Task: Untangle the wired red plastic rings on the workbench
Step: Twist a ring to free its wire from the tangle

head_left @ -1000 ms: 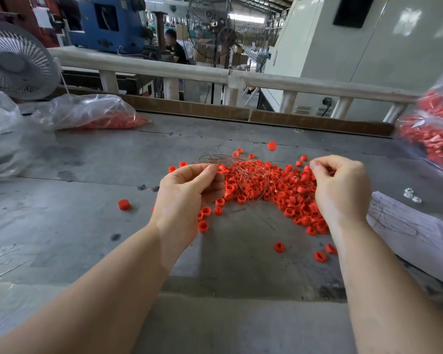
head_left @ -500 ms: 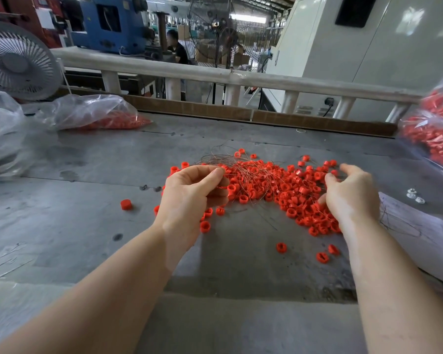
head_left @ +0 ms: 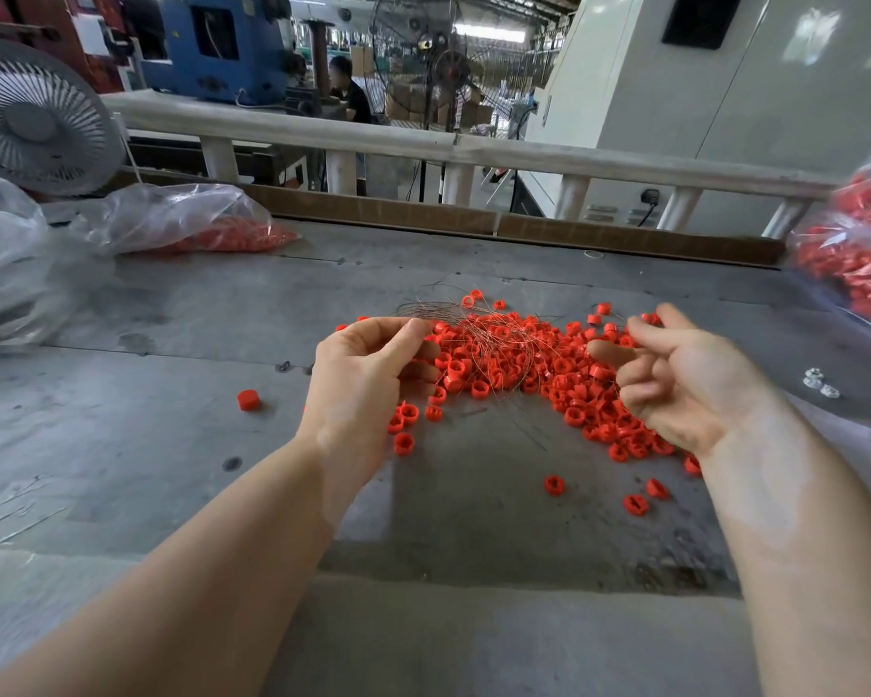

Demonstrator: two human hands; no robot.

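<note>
Presently, head view, the only one supplied:

- Left hand (head_left: 368, 379): raised over the near-left edge of the heap, thumb and forefinger curled together, apparently pinching fine wire strands; the contact itself was too thin to confirm.
- Right hand (head_left: 685, 384): palm turned inward above the right side of the heap, fingers loosely curled and somewhat blurred; nothing seen held.
- Red plastic rings (head_left: 529, 364): a loose heap at mid-workbench (head_left: 197, 445), between the two hands, with several strays lying apart on the near side.
- Wire bundle (head_left: 453, 319): thin metallic strands fanned over the far-left part of the heap, threaded among rings.
- Stray ring (head_left: 248, 399): alone, well left of the heap.
- Plastic bag (head_left: 182, 223): far left, holding more red pieces; a second bag (head_left: 856, 264) at the right edge.
- Risk, judged: a sharp pull on the pinched strands would likely tighten the knot rather than free it.
- Risk, judged: lifting the bundle quickly could fling rings across the bench, toward its edge.
- Risk, judged: fine wire ends might prick or cut fingers.
</note>
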